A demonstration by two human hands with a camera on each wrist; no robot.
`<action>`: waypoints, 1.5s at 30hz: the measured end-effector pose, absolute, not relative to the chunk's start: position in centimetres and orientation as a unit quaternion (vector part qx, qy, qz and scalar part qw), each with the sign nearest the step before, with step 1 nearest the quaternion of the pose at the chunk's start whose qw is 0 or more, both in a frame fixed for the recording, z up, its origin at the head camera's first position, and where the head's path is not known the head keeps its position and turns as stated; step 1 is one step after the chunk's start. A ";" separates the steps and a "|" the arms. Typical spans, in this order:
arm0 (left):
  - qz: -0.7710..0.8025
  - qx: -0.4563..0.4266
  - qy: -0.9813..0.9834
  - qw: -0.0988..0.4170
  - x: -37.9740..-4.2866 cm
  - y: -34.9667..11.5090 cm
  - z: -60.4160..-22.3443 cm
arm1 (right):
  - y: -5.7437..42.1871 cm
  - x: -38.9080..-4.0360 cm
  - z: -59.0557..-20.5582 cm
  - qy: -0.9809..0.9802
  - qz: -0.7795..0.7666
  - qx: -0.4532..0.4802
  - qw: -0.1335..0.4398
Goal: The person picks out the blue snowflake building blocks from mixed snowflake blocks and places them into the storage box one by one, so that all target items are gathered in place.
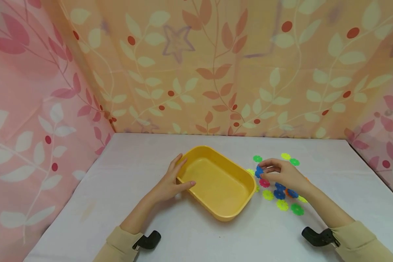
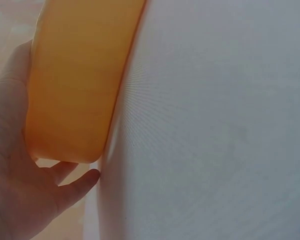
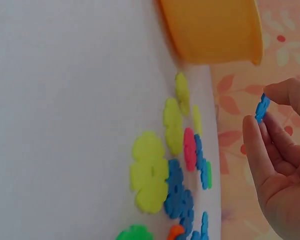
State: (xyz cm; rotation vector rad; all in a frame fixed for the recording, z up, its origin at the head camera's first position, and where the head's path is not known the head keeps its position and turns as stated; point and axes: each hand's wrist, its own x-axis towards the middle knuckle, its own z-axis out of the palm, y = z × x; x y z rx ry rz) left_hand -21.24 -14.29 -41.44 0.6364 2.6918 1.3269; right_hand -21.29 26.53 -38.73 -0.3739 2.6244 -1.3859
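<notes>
A yellow plastic tray (image 1: pixel 221 182) with rounded corners stands at the middle of the table, holding nothing. My left hand (image 1: pixel 167 185) grips its left corner, the thumb over the rim and the fingers around the outer wall; the left wrist view shows the tray's side wall (image 2: pixel 80 90) against the palm. To the right, my right hand (image 1: pixel 283 177) pinches a blue notched plastic disc (image 3: pixel 261 108) between thumb and fingertips, raised above the table. Under and around this hand lie several flower-shaped discs, among them a pink one (image 1: pixel 264 183) and a green one (image 1: pixel 297 209).
A white cloth covers the table (image 1: pixel 124 163). Yellow discs (image 1: pixel 268 195) lie close to the tray's right end, and blue discs (image 1: pixel 279 194) partly overlap others. Patterned curtains (image 1: pixel 213 72) close off the back and both sides. Each wrist wears a black device (image 1: pixel 317 236).
</notes>
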 end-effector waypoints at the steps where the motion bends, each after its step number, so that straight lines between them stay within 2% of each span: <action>1: 0.433 0.208 0.876 0.036 -21.2 -14.3 -41.4 | 26.2 -21.3 -38.4 0.872 -0.466 -0.127 0.076; 13: 0.431 0.200 0.880 0.033 -21.2 -14.3 -41.3 | 19.0 -23.2 -34.6 0.848 -0.484 -0.185 0.111; 25: 0.443 0.186 0.876 0.034 -21.3 -14.1 -41.7 | 11.3 -26.5 -33.1 0.833 -0.472 -0.252 0.143; 33: 0.446 0.189 0.874 0.036 -21.2 -14.0 -41.4 | 7.8 -28.6 -34.6 0.838 -0.436 -0.292 0.147; 45: 0.448 0.187 0.873 0.042 -21.1 -14.1 -41.6 | 5.2 -29.2 -37.5 0.867 -0.297 -0.348 0.199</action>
